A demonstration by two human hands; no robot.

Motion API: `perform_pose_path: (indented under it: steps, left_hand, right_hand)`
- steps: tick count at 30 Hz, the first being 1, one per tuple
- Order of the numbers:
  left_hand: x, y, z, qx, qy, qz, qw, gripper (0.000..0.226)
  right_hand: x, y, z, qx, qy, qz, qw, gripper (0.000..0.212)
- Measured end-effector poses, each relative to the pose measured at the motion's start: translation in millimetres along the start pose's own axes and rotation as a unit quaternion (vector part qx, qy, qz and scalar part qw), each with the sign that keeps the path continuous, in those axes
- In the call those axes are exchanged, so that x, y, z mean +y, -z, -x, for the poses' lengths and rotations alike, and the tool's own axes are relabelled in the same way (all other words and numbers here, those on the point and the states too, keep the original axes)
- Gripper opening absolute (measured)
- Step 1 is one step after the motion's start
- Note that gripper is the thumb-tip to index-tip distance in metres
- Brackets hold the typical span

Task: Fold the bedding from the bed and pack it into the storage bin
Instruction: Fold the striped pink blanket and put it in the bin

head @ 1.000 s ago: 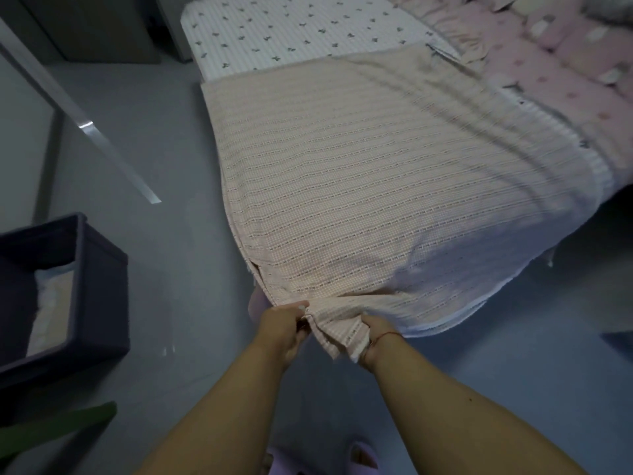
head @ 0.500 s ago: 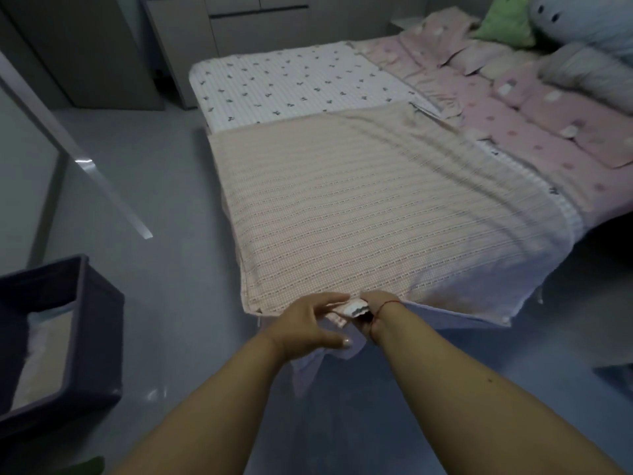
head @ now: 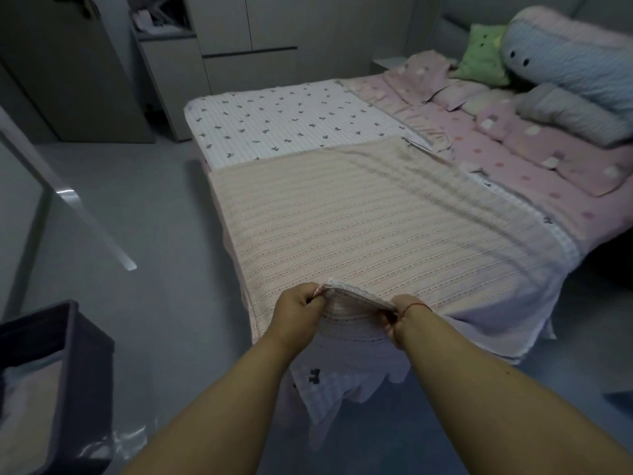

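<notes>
While both fists, left hand (head: 297, 308) and right hand (head: 397, 320), pinch peach blanket (head: 359, 228) hem at bed (head: 291, 121) foot edge, storage bin (head: 73, 337) sits on grey floor (head: 144, 214), left.

There is a single view, from a wide-angle camera worn on the person's head. It looks forward and steeply down over the near end of the bed (head: 301, 132), whose length runs away toward the far right. Both forearms reach in from the bottom edge, so the left hand (head: 298, 311) and right hand (head: 399, 320) sit close below the lens, near the frame's centre. The storage bin (head: 82, 341) is cut off at the near left edge, the floor filling the left side. Wardrobe fronts (head: 246, 63) close the far side; straight lines there seem bowed, probably by the lens.
</notes>
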State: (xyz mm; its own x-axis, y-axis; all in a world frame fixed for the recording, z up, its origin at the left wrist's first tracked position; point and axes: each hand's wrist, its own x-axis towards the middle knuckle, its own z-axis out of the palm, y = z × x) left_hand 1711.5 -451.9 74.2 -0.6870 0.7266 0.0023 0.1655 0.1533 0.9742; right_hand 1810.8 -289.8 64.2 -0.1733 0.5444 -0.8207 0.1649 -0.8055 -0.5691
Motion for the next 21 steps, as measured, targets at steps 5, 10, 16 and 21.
perform_pose_path:
  steps: [5,10,16,21]
  left_hand:
    - [-4,28,-37,-0.007,0.033,0.062,0.998,0.039]
    - [7,68,-104,0.097,0.032,0.076,0.992,0.041]
    - [3,132,-185,0.204,0.042,0.084,0.975,0.034]
    - [-11,163,-233,0.194,0.057,0.099,0.974,0.027]
  right_hand:
    - [-24,-1,-34,0.031,0.043,-0.001,0.999,0.027]
    - [-104,-96,-39,0.117,0.209,-0.053,0.969,0.023]
    - [-160,-197,-60,0.006,0.279,0.06,0.958,0.021]
    - [-180,-246,-81,0.019,0.236,0.05,0.97,0.045]
